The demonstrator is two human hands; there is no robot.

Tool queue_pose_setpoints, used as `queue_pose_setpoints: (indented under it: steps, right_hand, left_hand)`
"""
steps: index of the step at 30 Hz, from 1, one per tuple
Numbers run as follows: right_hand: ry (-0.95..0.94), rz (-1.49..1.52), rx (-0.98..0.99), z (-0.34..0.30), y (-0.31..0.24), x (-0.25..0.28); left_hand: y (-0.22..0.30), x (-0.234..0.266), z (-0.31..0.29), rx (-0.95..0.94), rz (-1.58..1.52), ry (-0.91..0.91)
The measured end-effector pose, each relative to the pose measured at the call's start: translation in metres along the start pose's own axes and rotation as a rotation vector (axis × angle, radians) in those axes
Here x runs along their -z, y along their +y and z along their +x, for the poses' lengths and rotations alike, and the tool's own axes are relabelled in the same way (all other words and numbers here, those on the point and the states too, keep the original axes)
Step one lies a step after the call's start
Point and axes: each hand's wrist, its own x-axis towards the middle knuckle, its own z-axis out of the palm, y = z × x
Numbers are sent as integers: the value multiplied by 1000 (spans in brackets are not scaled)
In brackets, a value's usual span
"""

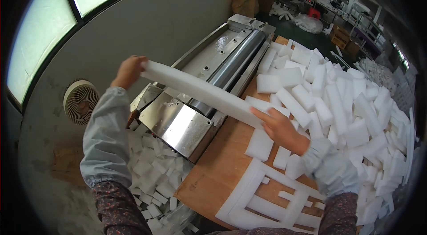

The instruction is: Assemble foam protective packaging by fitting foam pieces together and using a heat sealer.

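Note:
A long white foam strip (200,91) is stretched between my two hands, slanting down from upper left to lower right. My left hand (129,72) grips its far left end, fingers closed around it. Around the strip's right end my right hand (280,129) is closed, with the thumb and fingers along its edge. The strip hangs over the near part of a metal roller machine (178,128), whose long shiny roller (235,63) shows behind it. Whether the strip touches the machine I cannot tell.
A brown wooden table (209,168) carries a big heap of white foam blocks (329,97) on the right. Cut foam frames (267,195) lie at its near edge. Foam offcuts (155,172) fill the floor below the machine. A round fan (81,101) is by the left wall.

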Motion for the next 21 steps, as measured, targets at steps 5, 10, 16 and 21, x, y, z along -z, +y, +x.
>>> queue_pose_setpoints:
  steps: [5,10,16,21]
  right_hand:
    - [-108,-152,-165,-101,-17,83]
    - [-136,-259,-295,-179,-48,148]
    - [-110,-277,-413,-199,-60,184]
    - [-32,-157,-251,-125,-28,130]
  left_hand:
    - [115,-23,-21,-88,-249,-166]
    - [192,-29,-46,-356,-318,-153]
    - [215,-30,-55,-372,-408,-223]
    - [142,-12,-32,-153,-296,1]
